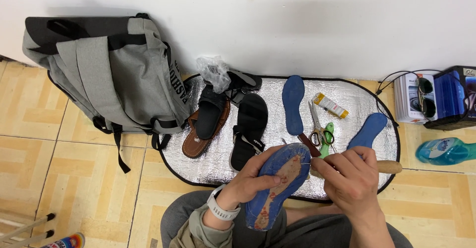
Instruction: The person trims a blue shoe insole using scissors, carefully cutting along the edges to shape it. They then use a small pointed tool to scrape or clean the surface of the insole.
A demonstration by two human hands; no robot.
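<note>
The blue shoe sole is held over the lap, its long axis slanting from lower left to upper right. The left hand grips its left edge. The right hand is closed around a wooden-handled tool, working at the sole's upper right rim, above the silver mat on the floor.

Bright, even indoor light — sharp focus (slight glare on the foil mat).
</note>
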